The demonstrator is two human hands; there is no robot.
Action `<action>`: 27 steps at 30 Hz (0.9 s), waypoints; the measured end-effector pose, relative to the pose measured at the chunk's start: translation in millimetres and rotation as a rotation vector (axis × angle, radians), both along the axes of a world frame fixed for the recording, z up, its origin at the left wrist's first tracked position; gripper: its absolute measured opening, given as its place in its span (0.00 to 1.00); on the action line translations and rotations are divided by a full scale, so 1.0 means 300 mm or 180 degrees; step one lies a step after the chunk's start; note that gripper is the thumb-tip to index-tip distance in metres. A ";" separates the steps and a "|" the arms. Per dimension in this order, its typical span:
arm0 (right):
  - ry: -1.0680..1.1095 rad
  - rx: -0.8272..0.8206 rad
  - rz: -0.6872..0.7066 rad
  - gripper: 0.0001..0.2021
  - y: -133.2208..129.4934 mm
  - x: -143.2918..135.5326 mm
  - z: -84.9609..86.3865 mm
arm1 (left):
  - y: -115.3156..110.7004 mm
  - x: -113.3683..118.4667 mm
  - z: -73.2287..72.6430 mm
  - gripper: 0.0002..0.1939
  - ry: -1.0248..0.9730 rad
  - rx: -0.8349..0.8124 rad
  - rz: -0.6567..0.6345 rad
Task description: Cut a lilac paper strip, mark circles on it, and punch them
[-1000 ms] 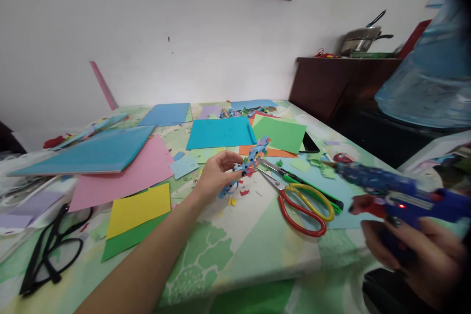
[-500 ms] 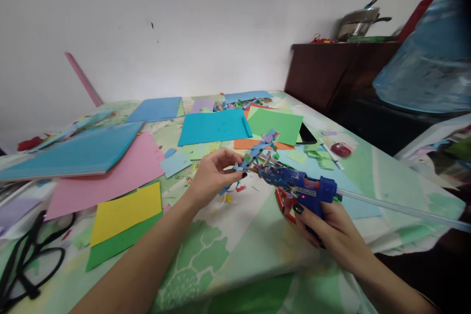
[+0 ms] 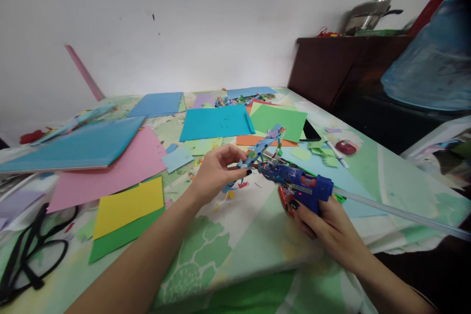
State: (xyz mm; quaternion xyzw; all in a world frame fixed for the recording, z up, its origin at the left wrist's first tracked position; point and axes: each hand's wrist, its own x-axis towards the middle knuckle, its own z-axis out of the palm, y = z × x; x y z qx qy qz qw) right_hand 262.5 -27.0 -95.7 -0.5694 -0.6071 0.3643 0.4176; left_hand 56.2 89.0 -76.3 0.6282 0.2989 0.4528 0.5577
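Note:
Between its thumb and fingers, my left hand (image 3: 220, 172) pinches a blue decorated strip (image 3: 262, 147) with small coloured pieces on it. My right hand (image 3: 324, 225) is wrapped round the handle of a blue glue gun (image 3: 294, 180), whose nozzle points left at the strip, close to my left fingertips. A long clear glue stick (image 3: 397, 211) sticks out of the gun's back. Red-handled scissors or pliers (image 3: 284, 199) lie partly hidden under the gun.
Foam sheets in teal (image 3: 215, 122), light green (image 3: 279, 120), pink (image 3: 110, 174) and yellow (image 3: 128, 206) lie on the patterned tablecloth (image 3: 206, 250). Black glasses (image 3: 37, 255) are at the left, a phone (image 3: 311, 131) and a white pen (image 3: 336, 153) at the right.
The view has shifted slightly, moving the background left-to-right. The gun's nozzle and the strip stay close together, and both hands keep their holds.

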 end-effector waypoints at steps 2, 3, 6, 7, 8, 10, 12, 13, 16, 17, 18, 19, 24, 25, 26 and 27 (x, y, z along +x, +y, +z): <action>-0.0068 0.0042 -0.0008 0.17 0.002 0.001 -0.003 | 0.000 0.001 0.000 0.11 -0.0005 0.0012 0.0014; -0.0104 0.0074 -0.0013 0.17 0.003 0.002 -0.005 | 0.000 0.002 0.000 0.11 -0.0006 0.0009 0.0019; -0.0199 0.0150 -0.0007 0.17 0.003 0.003 -0.008 | 0.000 0.003 0.001 0.11 -0.0013 -0.0017 0.0048; -0.0235 0.0157 -0.0006 0.17 0.003 0.003 -0.009 | 0.001 0.003 0.002 0.11 -0.0011 -0.0024 0.0053; -0.0268 0.0159 -0.0005 0.17 0.002 0.004 -0.010 | 0.001 0.003 0.002 0.11 -0.0010 -0.0027 0.0056; -0.0340 0.0174 -0.0007 0.17 0.003 0.004 -0.009 | 0.001 0.002 0.002 0.11 -0.0010 -0.0023 0.0047; -0.0421 0.0206 -0.0017 0.17 0.003 0.004 -0.007 | 0.001 0.001 0.002 0.11 -0.0016 -0.0023 0.0040; -0.0466 0.0216 -0.0016 0.17 0.003 0.003 -0.005 | 0.000 0.001 0.002 0.11 -0.0018 -0.0023 0.0044; -0.0633 0.0229 -0.0042 0.17 0.003 0.001 0.002 | -0.001 0.002 0.002 0.11 -0.0003 -0.0048 0.0066; -0.0688 0.0244 -0.0062 0.16 0.003 0.001 0.003 | -0.001 0.003 0.002 0.11 0.0001 -0.0054 0.0072; -0.0736 0.0272 -0.0086 0.16 0.002 0.000 0.004 | -0.001 0.004 0.002 0.11 -0.0003 -0.0060 0.0077; -0.0778 0.0304 -0.0112 0.16 0.002 -0.001 0.005 | -0.001 0.005 0.003 0.11 -0.0010 -0.0063 0.0079; -0.0892 0.0377 -0.0176 0.16 0.001 -0.003 0.005 | -0.002 0.005 0.006 0.11 -0.0022 -0.0067 0.0090; -0.0903 0.0382 -0.0186 0.16 0.001 -0.004 0.005 | -0.002 0.004 0.006 0.11 -0.0026 -0.0066 0.0093; -0.0909 0.0390 -0.0193 0.16 0.002 -0.004 0.006 | -0.002 0.003 0.007 0.11 -0.0034 -0.0067 0.0096; -0.0912 0.0407 -0.0204 0.16 0.002 -0.005 0.007 | -0.003 0.003 0.007 0.11 -0.0041 -0.0068 0.0095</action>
